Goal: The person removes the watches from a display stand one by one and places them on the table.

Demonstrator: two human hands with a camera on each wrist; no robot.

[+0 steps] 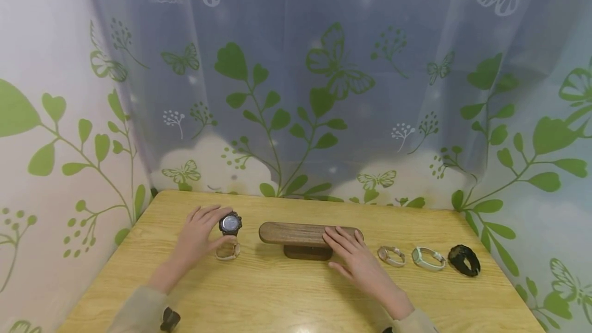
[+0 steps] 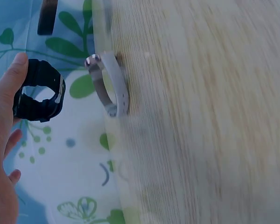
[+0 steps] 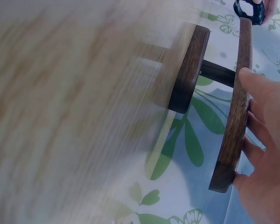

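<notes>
My left hand (image 1: 202,230) pinches a black digital watch (image 1: 230,223) between thumb and fingers, its face toward the head camera. In the left wrist view the watch's strap forms a closed loop, held above the table. Just below that hand a pale-strapped watch (image 1: 227,252) stands on its edge on the tabletop. My right hand (image 1: 358,263) rests with extended fingers over the right end of a dark wooden T-shaped display stand (image 1: 291,233). The stand's bar is bare in view, with its base (image 3: 190,70) on the table.
Right of the stand, a small light-strapped watch (image 1: 392,257), a mint-green watch (image 1: 429,258) and a black watch (image 1: 464,261) sit in a row. The wood-grain table (image 1: 268,297) ends at a patterned curtain (image 1: 287,117) behind and on both sides.
</notes>
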